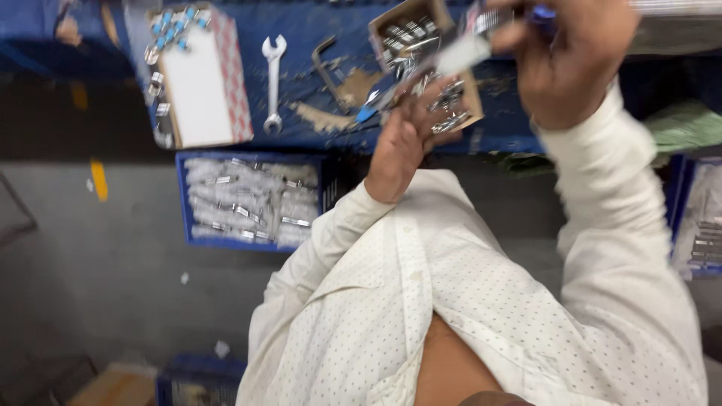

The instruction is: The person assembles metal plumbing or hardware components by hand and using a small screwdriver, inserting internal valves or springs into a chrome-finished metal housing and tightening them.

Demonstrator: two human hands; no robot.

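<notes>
My left hand (402, 143) is raised over the blue workbench (301, 30), its fingers closed on a small metal part with a blue tip (368, 113). Higher and to the right, my right hand (568, 60) grips a blurred silver-white bar (468, 51) that slants down toward the left hand. The two pieces meet between the hands. Just behind them is an open cardboard box of shiny metal parts (406, 30). My white dotted shirt sleeves fill the lower frame.
On the bench lie a silver spanner (272, 75), a bent hex key (323, 68) and a white box with blue-capped pieces (197, 83). Below the bench stands a blue crate of bagged metal parts (252, 199). Another blue crate (699, 225) sits at the right, over grey floor.
</notes>
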